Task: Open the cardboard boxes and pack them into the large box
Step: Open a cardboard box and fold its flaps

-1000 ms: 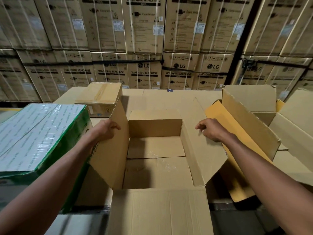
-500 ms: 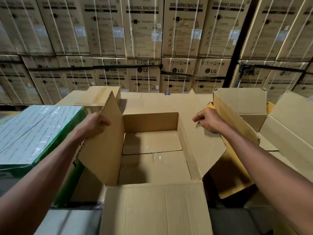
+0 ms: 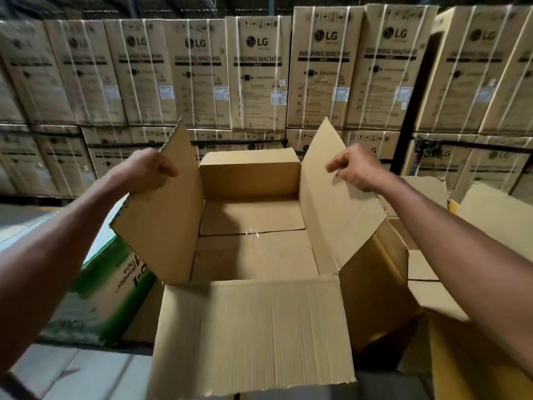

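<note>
Head view only. Open cardboard box (image 3: 253,249) held centre frame, w/ all four flaps up or out. Left hand (image 3: 144,171) curled round upper edge of left flap (image 3: 164,215), thumb on inner face; right hand (image 3: 356,167) likewise gripping top of right flap (image 3: 331,203), fingers bent over the outer side. Probably held by the long flaps because that keeps the mouth spread and gives two handles for carrying. Near flap (image 3: 251,336) hangs down toward the body, far flap (image 3: 249,171) stands upright. Inside: bottom flaps closed, seam w/ a glint of clear tape (image 3: 252,232), nothing packed yet. Green-printed carton (image 3: 106,287) just beside box's left wall, partly hidden behind left flap. More open brown boxes (image 3: 427,255) crowd the right side; which is the large box, can't tell. Stacked washing-machine cartons (image 3: 259,73) fill the background wall. Judgement: box opened, placing into larger one not yet done.
</note>
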{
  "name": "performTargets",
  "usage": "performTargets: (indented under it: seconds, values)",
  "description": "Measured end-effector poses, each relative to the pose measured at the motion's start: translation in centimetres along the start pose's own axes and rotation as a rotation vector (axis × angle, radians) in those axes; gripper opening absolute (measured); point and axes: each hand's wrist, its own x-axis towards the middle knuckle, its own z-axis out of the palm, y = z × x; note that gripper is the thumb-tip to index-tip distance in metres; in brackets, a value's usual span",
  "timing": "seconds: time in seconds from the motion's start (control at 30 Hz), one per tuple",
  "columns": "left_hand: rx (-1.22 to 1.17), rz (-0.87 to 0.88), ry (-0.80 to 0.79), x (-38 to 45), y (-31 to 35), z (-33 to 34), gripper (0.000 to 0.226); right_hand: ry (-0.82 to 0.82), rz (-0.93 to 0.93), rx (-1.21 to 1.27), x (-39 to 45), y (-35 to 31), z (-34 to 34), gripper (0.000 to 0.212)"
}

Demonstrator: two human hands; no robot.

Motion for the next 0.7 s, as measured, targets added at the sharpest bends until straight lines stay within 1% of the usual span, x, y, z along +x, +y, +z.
performTargets:
  seconds: [0.13, 0.4, 0.57, 0.7]
  values:
    - [0.027, 0.028, 0.036, -1.0, 1.8, -4.3, 0.046, 0.033, -0.004, 0.041, -1.7, -1.5, -4.1, 0.043]
    - [-0.039, 0.107, 0.098, -4.3, 5.7, -10.1, 0.047, 0.104, -0.017, 0.043, -6.8, -3.5, -11.7, 0.043]
    - [-0.086, 0.101, 0.138, -6.5, 8.2, -13.7, 0.048, 0.133, -0.014, 0.062, -9.7, -3.6, -17.5, 0.043]
    - [-0.131, 0.135, 0.122, -7.1, 10.9, -15.9, 0.038, 0.172, -0.029, 0.055, -11.7, -3.3, -22.2, 0.042]
